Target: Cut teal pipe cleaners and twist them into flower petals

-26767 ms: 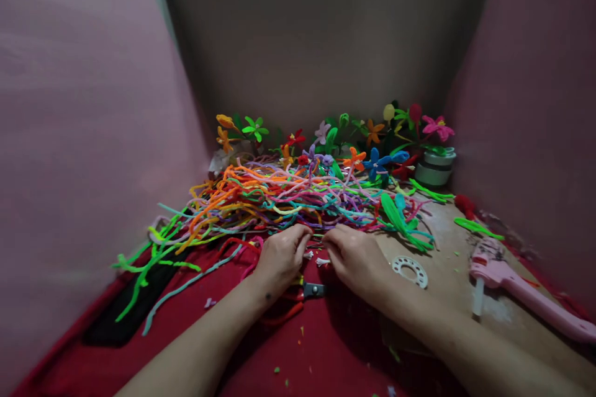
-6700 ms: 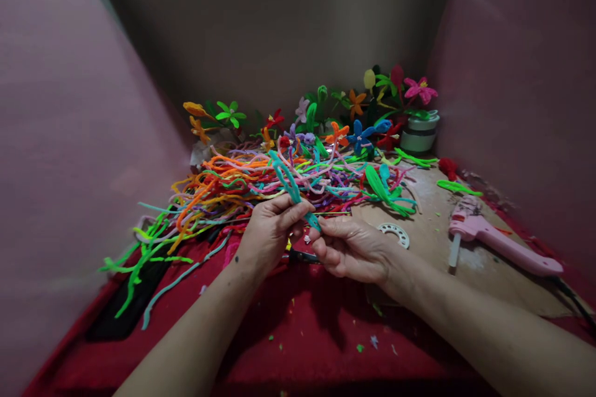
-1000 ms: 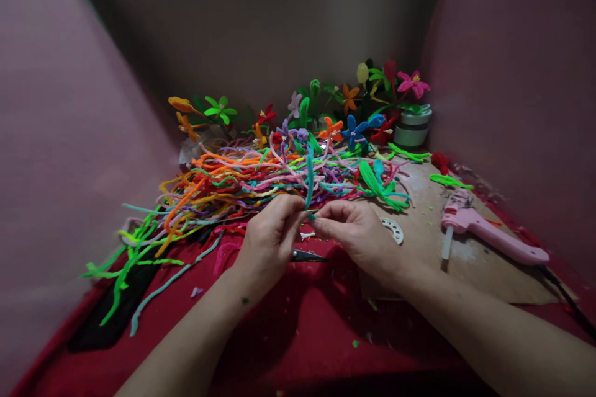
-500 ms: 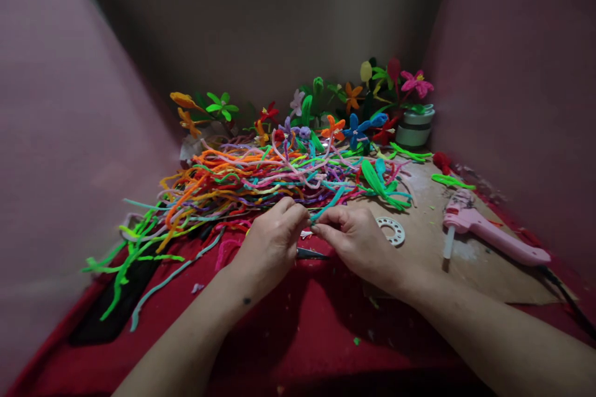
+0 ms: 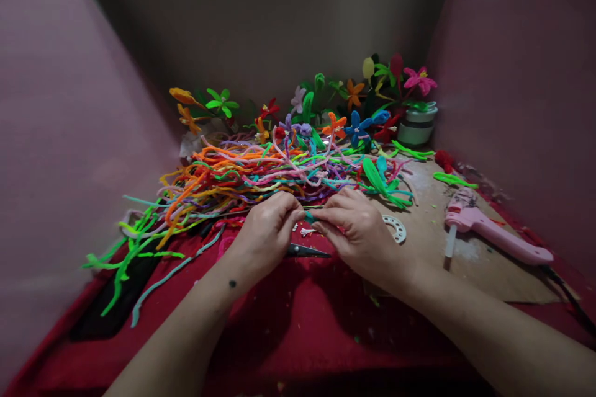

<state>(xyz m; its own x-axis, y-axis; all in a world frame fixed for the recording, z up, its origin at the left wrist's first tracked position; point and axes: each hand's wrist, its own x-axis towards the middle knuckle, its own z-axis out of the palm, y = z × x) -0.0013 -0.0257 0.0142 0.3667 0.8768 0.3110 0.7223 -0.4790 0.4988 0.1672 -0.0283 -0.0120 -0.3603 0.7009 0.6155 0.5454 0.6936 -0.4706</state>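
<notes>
Once-upright teal strip (image 5: 309,216) now crosswise

Left hand (image 5: 267,226): back up, fingers curled, thumb set against index finger in pinch. Right hand (image 5: 365,239): also pinching, fingertips just beside left ones, pointing toward them. Wrists lower than fingers, well apart. Left forearm (image 5: 186,329), right forearm (image 5: 479,329) bare, slanting back and outward from fingers. Dark spot (image 5: 232,283) near left wrist, behind fingers.

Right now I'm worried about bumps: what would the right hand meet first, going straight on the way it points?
The right hand has the small teal piece at its fingertips, so straight on it would likely meet the left hand first; exact depth is unclear.
</notes>
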